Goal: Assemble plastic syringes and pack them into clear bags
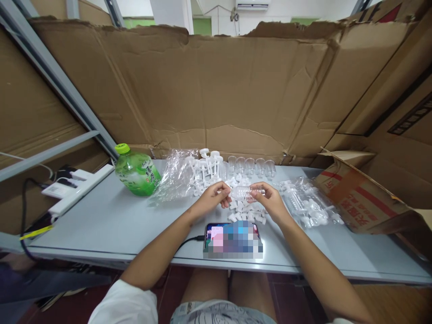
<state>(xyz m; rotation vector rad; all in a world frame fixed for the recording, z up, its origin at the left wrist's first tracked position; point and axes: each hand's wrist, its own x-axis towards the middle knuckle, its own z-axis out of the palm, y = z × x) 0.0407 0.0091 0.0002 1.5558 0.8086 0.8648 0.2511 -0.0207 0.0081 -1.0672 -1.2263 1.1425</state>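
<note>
My left hand (pixel 212 198) and my right hand (pixel 268 200) meet above the grey table (pixel 101 225), fingers pinched on the two ends of a small clear plastic tube (pixel 243 192) held level between them. Under my hands lies a heap of small white plastic parts (pixel 245 211). Behind it stand several white plunger-like pieces (pixel 207 164) and a row of clear ribbed cups (pixel 251 165).
A green drink bottle (pixel 137 171) lies at the left near a crumpled clear bag (pixel 173 175). Another bag of parts (pixel 305 202) sits right, beside an open cardboard box (pixel 364 198). A phone (pixel 232 238) on a cable lies at the near edge. A power strip (pixel 76 186) is far left. Cardboard walls surround.
</note>
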